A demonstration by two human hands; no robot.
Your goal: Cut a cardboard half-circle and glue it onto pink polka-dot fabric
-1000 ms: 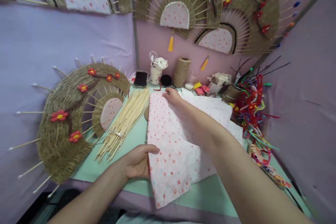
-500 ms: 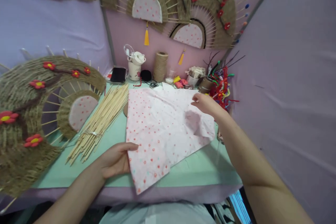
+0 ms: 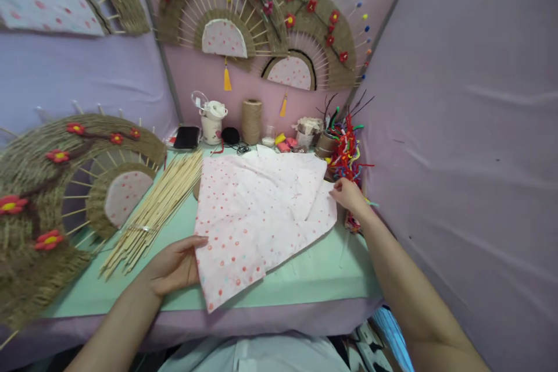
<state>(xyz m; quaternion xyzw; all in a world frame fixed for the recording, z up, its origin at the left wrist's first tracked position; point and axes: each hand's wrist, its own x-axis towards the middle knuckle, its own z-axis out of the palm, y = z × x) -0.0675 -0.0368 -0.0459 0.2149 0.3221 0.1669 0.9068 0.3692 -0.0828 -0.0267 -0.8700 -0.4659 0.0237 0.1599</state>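
A white fabric piece with red and pink dots (image 3: 257, 215) lies spread over the pale green tabletop (image 3: 305, 279). At its left edge my left hand (image 3: 181, 264) pinches it, thumb on top and fingers underneath. My right hand (image 3: 347, 193) grips the fabric's right corner between thumb and fingertips. A crease runs through the cloth near that corner. Partly under the left edge of the fabric, a small brown piece (image 3: 196, 189) shows. Beside it on the left lies a tied bundle of thin wooden sticks (image 3: 152, 215).
A twine-wrapped fan with red flowers (image 3: 47, 197) stands at the left. Along the back are a twine spool (image 3: 251, 122), a white lidded cup (image 3: 212, 122), a phone-like black slab (image 3: 186, 137) and colourful pipe cleaners (image 3: 346, 145). Decorated fans (image 3: 224, 38) hang on the pink wall.
My right hand has moved down and outward to the fabric's right corner and taken hold of it. The folded corner there now lies flatter. The camera view has shifted slightly.
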